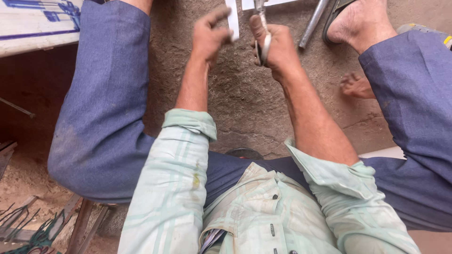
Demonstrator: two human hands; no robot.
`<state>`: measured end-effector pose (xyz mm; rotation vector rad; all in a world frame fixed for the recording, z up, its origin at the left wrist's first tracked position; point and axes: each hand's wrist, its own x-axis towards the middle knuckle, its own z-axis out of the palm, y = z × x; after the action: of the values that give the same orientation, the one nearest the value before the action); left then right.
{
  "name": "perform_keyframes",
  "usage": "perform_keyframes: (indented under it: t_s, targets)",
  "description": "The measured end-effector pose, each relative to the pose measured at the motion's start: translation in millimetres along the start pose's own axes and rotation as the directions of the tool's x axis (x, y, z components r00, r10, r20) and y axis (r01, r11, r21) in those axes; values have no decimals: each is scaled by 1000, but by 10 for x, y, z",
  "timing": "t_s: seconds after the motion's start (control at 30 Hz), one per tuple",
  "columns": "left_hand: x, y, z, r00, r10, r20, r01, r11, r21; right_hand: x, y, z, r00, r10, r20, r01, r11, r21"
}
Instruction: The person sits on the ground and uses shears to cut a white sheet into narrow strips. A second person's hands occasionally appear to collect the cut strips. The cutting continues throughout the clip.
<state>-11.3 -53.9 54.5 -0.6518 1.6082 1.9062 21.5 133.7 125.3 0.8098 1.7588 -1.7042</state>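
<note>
I sit with my knees spread, looking down at a rough brown floor [245, 94]. My left hand [208, 35] pinches a narrow white strip [233, 19] that runs up out of the top of the view. My right hand [275, 44] is closed around the grey metal handles of a pair of snips [262, 40], whose jaws point up toward the strip. Both forearms are bare below rolled pale green sleeves. The tool's tip and the strip's far end are cut off by the frame edge.
A metal bar [313, 21] lies beside my sandalled right foot [358, 21]. Another small foot [355, 86] shows near my right knee. A white board with blue markings [33, 23] sits top left. Bent wire and scrap [28, 226] lie bottom left.
</note>
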Motion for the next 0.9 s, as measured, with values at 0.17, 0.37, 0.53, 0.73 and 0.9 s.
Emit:
perform_keyframes:
  t_s: [0.17,0.37,0.53,0.73,0.9]
  targets:
    - [-322,-571,507,772,-233,592,-126,856,501,-239,-112,-209,991,-130,19,131,986,-98]
    - [189,-803,746,993,15,120,-22,998,61,-865,45,-484,982,-7,191,39,986,-164]
    - [558,-470,724,988,23,-153,-29,999,-34,-1282,301,-408,969,240,63,-232,965,-119]
    - [717,-175,881,894,410,-179,-235,771,592,-1275,313,-218,984,168,65,-164,985,-62]
    - [632,-9,464,984,126,-127,-63,907,416,-1366,379,-175,961,265,75,-253,957,-142]
